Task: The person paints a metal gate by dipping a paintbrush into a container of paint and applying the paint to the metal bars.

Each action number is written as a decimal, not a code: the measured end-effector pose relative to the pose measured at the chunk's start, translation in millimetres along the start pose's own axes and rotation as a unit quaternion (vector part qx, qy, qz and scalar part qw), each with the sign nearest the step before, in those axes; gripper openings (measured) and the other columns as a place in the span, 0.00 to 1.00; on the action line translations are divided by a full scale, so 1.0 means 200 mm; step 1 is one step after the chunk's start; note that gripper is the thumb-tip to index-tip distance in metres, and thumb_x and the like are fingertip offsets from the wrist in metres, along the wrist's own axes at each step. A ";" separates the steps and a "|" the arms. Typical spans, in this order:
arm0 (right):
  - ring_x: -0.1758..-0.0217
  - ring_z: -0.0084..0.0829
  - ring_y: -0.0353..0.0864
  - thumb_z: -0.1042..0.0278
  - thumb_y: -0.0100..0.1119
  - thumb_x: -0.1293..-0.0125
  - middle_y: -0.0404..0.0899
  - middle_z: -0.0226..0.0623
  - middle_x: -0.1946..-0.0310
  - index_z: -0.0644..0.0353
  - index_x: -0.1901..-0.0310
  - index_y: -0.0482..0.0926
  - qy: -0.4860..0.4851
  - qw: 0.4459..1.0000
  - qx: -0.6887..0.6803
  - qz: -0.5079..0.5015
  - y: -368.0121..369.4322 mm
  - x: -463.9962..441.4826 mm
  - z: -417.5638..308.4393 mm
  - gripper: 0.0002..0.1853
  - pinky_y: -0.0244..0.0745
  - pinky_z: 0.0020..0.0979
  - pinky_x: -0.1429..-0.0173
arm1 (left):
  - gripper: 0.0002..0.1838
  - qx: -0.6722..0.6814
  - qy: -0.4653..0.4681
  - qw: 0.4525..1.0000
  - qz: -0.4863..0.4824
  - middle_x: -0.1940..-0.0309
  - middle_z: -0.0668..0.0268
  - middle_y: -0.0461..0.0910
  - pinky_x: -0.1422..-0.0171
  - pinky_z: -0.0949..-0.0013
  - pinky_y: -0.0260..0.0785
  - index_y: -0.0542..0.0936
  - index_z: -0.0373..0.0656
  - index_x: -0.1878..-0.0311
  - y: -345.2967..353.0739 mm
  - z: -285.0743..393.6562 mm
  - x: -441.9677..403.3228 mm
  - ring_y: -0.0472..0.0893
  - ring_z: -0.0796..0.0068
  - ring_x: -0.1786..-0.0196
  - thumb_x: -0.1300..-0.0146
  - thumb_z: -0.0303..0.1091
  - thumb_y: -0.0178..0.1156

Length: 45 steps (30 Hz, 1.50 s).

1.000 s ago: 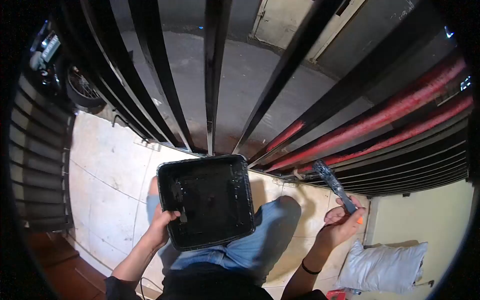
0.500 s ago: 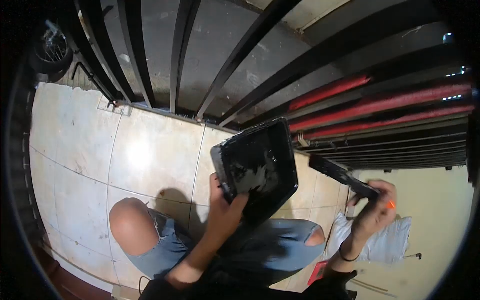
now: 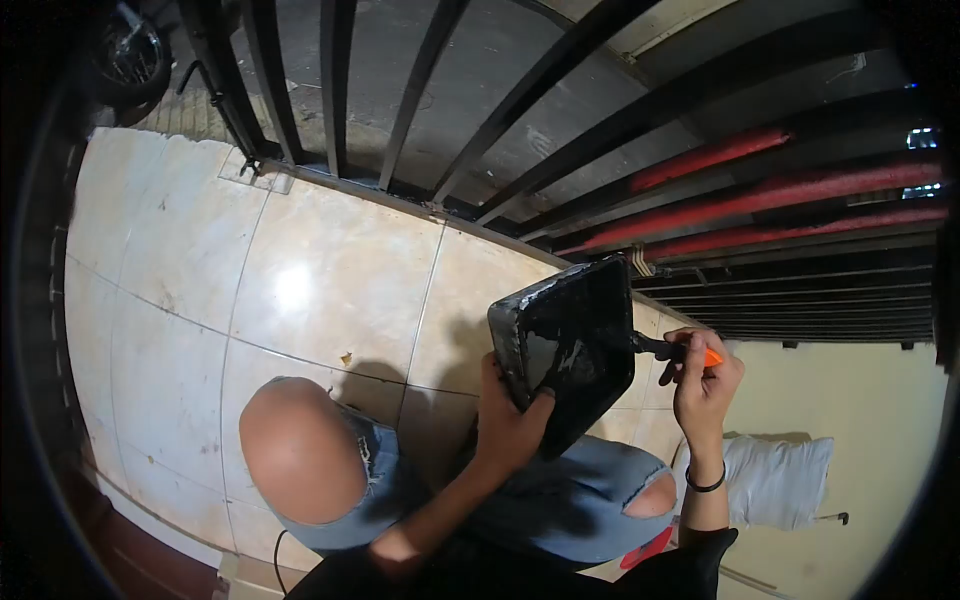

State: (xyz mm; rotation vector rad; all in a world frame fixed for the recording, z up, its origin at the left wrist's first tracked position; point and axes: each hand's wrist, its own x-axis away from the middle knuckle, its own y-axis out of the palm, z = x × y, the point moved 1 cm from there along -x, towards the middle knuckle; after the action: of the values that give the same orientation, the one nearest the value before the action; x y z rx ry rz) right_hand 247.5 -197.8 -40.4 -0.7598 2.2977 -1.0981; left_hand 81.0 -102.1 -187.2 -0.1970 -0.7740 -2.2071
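Observation:
My left hand [image 3: 512, 425] grips the near left side of a black paint tray [image 3: 506, 340], thumb over its rim. Wet-looking black paint and paler grey patches cover the tray's inside, and its outer wall is smeared. In my right hand [image 3: 708, 385] is a paintbrush [image 3: 658, 347] with a dark handle and an orange end. It meets the tray's right rim; its bristle end is hidden there, so I cannot tell whether it lies inside or behind. The tray is held tilted above my lap.
Close ahead stands a barred metal gate [image 3: 510, 90], mostly black, with some red bars [image 3: 760, 195] at the right. Pale floor tiles [image 3: 330, 245] lie below. A white bag [image 3: 775, 480] rests by the right wall. A wheel [image 3: 130, 60] shows beyond the gate.
My right hand has brought the brush left and up against the tray's right rim. In view, the tray and my left hand have shifted right as the camera turned.

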 end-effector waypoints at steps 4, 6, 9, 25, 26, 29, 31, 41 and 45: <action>0.76 0.22 0.84 0.66 0.50 0.17 0.85 0.36 0.75 0.69 0.58 0.84 -0.004 1.000 -0.003 -0.012 -0.01 -0.02 -0.03 0.16 0.73 0.22 0.70 | 0.29 0.027 0.043 0.998 0.025 0.45 0.54 0.79 0.35 0.63 0.72 0.64 0.33 0.34 0.00 -0.04 -0.02 0.79 0.67 0.41 0.36 0.25 0.63; 0.76 0.22 0.84 0.66 0.50 0.17 0.85 0.37 0.74 0.69 0.58 0.84 -0.014 1.000 0.006 -0.014 -0.02 -0.03 -0.04 0.16 0.73 0.22 0.70 | 0.28 0.036 0.051 0.998 0.028 0.45 0.54 0.79 0.36 0.63 0.72 0.64 0.33 0.34 0.01 -0.02 -0.03 0.79 0.67 0.42 0.35 0.25 0.63; 0.76 0.22 0.84 0.67 0.50 0.18 0.85 0.37 0.74 0.69 0.57 0.84 -0.026 0.999 0.013 -0.015 -0.08 -0.04 -0.07 0.15 0.73 0.22 0.69 | 0.28 0.066 0.025 0.997 0.029 0.45 0.53 0.80 0.37 0.62 0.74 0.65 0.33 0.34 0.02 0.00 -0.05 0.81 0.67 0.42 0.32 0.29 0.65; 0.79 0.22 0.81 0.68 0.50 0.18 0.83 0.36 0.77 0.70 0.61 0.83 -0.019 0.992 -0.074 0.096 -0.20 0.04 -0.13 0.16 0.72 0.24 0.74 | 0.22 0.144 -0.013 0.990 0.003 0.52 0.64 0.81 0.41 0.71 0.73 0.71 0.39 0.41 0.09 0.18 -0.03 0.79 0.80 0.49 0.28 0.38 0.70; 0.79 0.22 0.81 0.68 0.49 0.18 0.83 0.36 0.77 0.70 0.61 0.83 0.001 0.989 -0.118 0.092 -0.19 0.03 -0.12 0.17 0.72 0.24 0.74 | 0.22 0.133 -0.011 0.991 -0.004 0.52 0.64 0.81 0.41 0.71 0.73 0.71 0.39 0.41 0.08 0.16 -0.04 0.79 0.80 0.49 0.28 0.38 0.70; 0.78 0.26 0.84 0.71 0.52 0.22 0.86 0.37 0.75 0.67 0.62 0.83 -0.018 0.992 -0.092 0.081 -0.17 0.00 -0.07 0.13 0.77 0.27 0.71 | 0.20 0.118 0.019 0.993 0.014 0.48 0.63 0.82 0.39 0.72 0.72 0.73 0.37 0.41 0.06 0.12 -0.05 0.79 0.79 0.47 0.27 0.36 0.68; 0.75 0.30 0.88 0.72 0.55 0.25 0.87 0.39 0.73 0.63 0.63 0.82 -0.081 0.992 -0.056 0.075 -0.15 -0.02 -0.07 0.09 0.79 0.29 0.67 | 0.20 0.122 -0.002 0.992 0.015 0.48 0.63 0.83 0.38 0.71 0.73 0.73 0.36 0.40 0.05 0.12 -0.05 0.80 0.78 0.46 0.27 0.36 0.68; 0.66 0.47 0.90 0.67 0.63 0.28 0.89 0.44 0.67 0.60 0.59 0.85 -0.140 0.986 -0.055 0.074 -0.13 -0.10 -0.01 0.06 0.84 0.40 0.62 | 0.23 0.101 0.031 0.993 0.053 0.48 0.61 0.87 0.38 0.65 0.75 0.80 0.34 0.39 0.10 0.16 -0.09 0.84 0.71 0.47 0.25 0.45 0.61; 0.71 0.43 0.89 0.66 0.66 0.28 0.88 0.41 0.70 0.58 0.59 0.84 -0.192 0.975 -0.039 0.104 -0.10 -0.10 0.01 0.05 0.82 0.38 0.66 | 0.22 0.081 0.042 0.993 0.072 0.56 0.62 0.89 0.45 0.66 0.78 0.83 0.34 0.44 0.09 0.14 -0.12 0.87 0.70 0.54 0.24 0.47 0.60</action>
State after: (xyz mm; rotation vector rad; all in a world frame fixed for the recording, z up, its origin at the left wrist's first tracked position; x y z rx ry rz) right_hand 268.5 -196.4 -20.8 -0.6733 2.0423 -0.7001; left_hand 108.0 -80.4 -164.4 -0.0759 -0.8613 -1.9934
